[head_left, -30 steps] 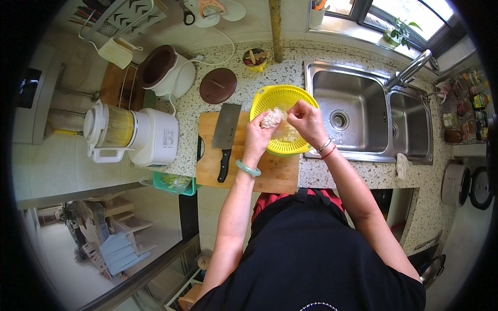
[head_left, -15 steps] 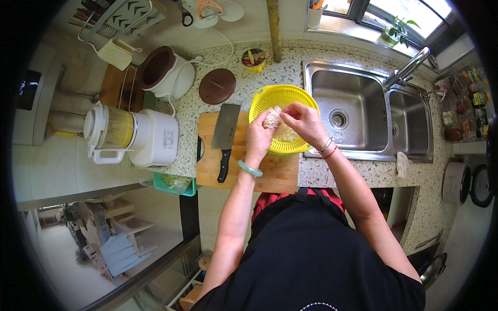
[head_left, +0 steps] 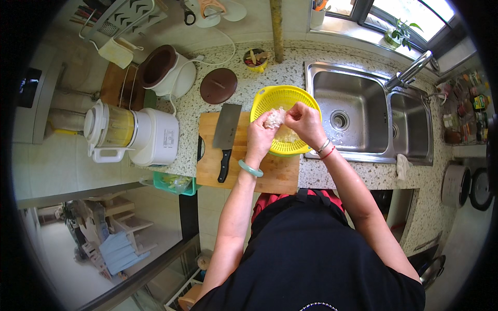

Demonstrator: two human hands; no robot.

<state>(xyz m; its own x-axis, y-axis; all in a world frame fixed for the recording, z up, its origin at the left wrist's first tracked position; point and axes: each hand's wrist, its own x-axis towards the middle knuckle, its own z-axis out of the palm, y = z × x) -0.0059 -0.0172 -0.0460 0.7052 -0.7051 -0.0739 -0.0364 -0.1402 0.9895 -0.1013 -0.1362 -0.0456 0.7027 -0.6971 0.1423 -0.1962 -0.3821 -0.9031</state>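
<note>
A pale, whitish clump of shredded food (head_left: pixel 274 117) is held above the round yellow plastic colander (head_left: pixel 284 101), over its left half. The left hand (head_left: pixel 261 136) closes its fingers around the clump from below and from the left; the right hand (head_left: pixel 304 120) meets it from the right, fingertips pinched onto the same clump, so that both hands press together on it. More of the pale shreds (head_left: pixel 288 137) lie in the bottom of the colander, directly beneath the hands. A green bangle (head_left: pixel 250 168) circles the left wrist, and thin silver and red bracelets (head_left: pixel 325 149) circle the right wrist.

Below and to the left of the grip lies the rectangular wooden cutting board (head_left: pixel 244 171); the colander rests partly on its upper right corner and partly on the speckled stone counter (head_left: pixel 244 78). A broad steel cleaver with a black handle (head_left: pixel 226 137) lies on the board just left of the left hand, blade away from the person.

To the right of the grip is a stainless-steel double sink (head_left: pixel 363 119) with a chrome tap (head_left: pixel 410 75). Beyond the cleaver, a round brown lid (head_left: pixel 218 85) lies flat on the counter, beside a white cooker pot with a brown interior (head_left: pixel 166 72). Farther left stands a white blender with a clear, yellow-tinted jug (head_left: pixel 129 132). A small green tray of scraps (head_left: pixel 176 183) sits off the counter edge, below the board's left end.
</note>
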